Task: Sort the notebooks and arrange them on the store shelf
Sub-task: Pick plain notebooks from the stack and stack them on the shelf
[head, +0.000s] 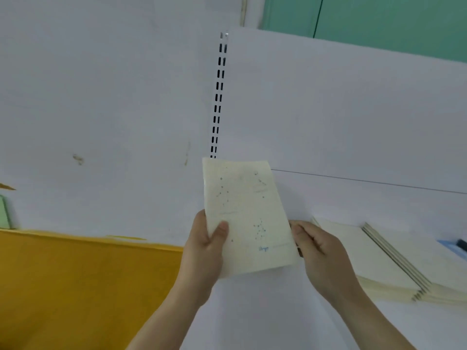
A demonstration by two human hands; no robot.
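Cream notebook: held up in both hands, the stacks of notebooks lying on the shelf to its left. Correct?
Not quite. The head view shows the stacks of notebooks lying to the right of the cream notebook, not left. The rest holds: left hand and right hand both hold it up.

A pale cream notebook (249,215), its cover scattered with small dark and blue dots joined in faint constellation lines and a blue script word near its lower edge, stands out against a white shelf back panel (341,109). To the right, cream notebooks (374,258) lie on the white shelf (278,311). A white upright (218,97) shows paired black slots. Mustard-yellow paint (75,286) covers the wall's lower left below white; a green panel (391,21) fills the far right.
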